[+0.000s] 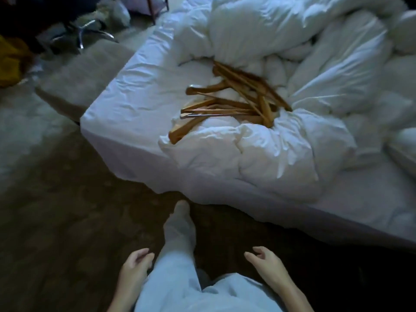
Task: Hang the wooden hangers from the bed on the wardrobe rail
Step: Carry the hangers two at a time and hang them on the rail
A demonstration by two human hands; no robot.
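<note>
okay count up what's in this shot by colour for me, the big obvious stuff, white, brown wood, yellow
White: 2, the duvet and the bed sheet.
Brown wood: 1 pile of wooden hangers; they overlap too much for an exact count.
Yellow: 1, a yellow item on the floor at the left edge.
Total: 4

Tan wooden hangers (229, 104) on white duvet (258, 154); dark brown floor (67, 221).

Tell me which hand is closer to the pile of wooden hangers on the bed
Right, though only slightly. The right hand hangs empty below the pile of wooden hangers, a little to its right. The left hand is equally low but farther off to the left. Neither touches it.
</note>
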